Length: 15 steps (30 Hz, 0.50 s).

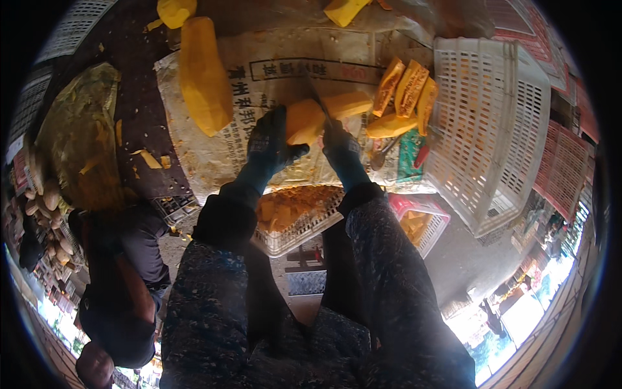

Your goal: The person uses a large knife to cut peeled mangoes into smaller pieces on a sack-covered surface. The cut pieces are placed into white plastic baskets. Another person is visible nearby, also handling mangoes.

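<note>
My gloved left hand (272, 138) presses against the left side of a peeled orange squash piece (303, 119), its thumb below the piece. A knife (317, 97) is gripped in my gloved right hand (340, 141); its blade points away from me along the piece's right side. Another peeled piece (347, 104) lies just right of the blade. Further right are several cut squash wedges (410, 90), some with seedy insides showing. A large whole peeled squash (205, 78) lies left of my hands. All rest on a printed woven sack (204, 160).
White plastic crates (476, 116) stand at the right. A metal spoon-like tool (384, 154) and a red-handled object (421, 156) lie near the wedges. Below the work surface are a white basket (291, 243) of scraps and a pink-rimmed basket (440, 211). Another person (121, 262) is at the lower left.
</note>
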### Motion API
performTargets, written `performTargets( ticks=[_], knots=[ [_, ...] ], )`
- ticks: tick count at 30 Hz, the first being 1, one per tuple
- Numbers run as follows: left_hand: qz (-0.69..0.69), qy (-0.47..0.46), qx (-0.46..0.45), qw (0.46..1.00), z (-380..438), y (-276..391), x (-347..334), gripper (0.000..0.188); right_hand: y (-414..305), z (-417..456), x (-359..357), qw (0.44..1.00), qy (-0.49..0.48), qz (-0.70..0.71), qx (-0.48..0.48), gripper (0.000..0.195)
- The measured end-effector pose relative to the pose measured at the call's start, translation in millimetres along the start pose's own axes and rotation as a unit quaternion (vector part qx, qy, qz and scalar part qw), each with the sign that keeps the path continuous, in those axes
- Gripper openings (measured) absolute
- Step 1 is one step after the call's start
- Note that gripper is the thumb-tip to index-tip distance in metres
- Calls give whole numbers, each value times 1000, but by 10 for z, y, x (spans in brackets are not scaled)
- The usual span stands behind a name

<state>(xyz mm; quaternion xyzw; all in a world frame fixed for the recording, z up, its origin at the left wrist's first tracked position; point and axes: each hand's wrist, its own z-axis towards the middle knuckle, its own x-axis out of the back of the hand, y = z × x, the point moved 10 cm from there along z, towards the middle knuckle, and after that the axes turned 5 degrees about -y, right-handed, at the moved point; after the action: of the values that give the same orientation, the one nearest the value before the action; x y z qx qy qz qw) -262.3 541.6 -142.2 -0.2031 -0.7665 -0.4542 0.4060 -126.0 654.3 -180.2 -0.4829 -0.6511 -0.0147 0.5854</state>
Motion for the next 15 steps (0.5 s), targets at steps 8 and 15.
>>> performTargets(
  ticks=[8,15],
  knots=[
    [-98,-27,28,994,-8,-171,8,101,488,-442,24,995,39,86,-28,23],
    [47,185,4,982,102,-70,475,96,776,-1610,71,956,-6,212,-202,29]
  ],
)
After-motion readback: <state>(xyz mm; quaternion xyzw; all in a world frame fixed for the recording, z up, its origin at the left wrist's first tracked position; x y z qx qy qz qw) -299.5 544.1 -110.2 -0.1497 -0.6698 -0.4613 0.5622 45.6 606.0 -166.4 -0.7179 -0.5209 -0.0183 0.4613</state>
